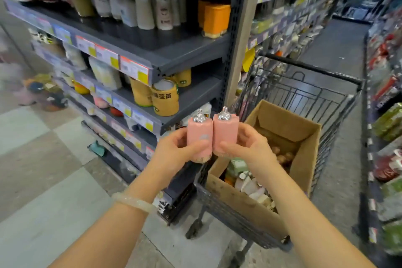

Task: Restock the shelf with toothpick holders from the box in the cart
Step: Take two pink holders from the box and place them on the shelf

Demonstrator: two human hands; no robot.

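A: A person stands in a shop aisle, both arms raised in front of the shelving. The left hand (174,150) grips one pink toothpick holder (199,137), fingers curled behind it and the thumb laid across its front. The right hand (250,148) grips a second pink toothpick holder (225,135) the same way, thumb on the front near the base.

B: The two holders stand upright, side by side and touching, each topped with a silver cap. A pale beaded bracelet (132,202) circles the left wrist.

A: Below and to the right of the hands, an open cardboard box (239,200) sits in a dark wire shopping cart (304,91). The box holds mixed goods, some pale green, some white; what they are, I cannot tell.

B: The cart is parked against the end of the grey shelf unit (191,56). The holders are held in front of its lower tiers, not resting on any of them.

A: The upper shelf carries pale cylinders and an orange container (215,19). The tier below holds yellow cylinders (165,100) with printed characters. Price tags (106,55) line the shelf edges.

B: Light tiles (54,180) cover the floor on the left; more stocked shelves run along the aisle on the right.
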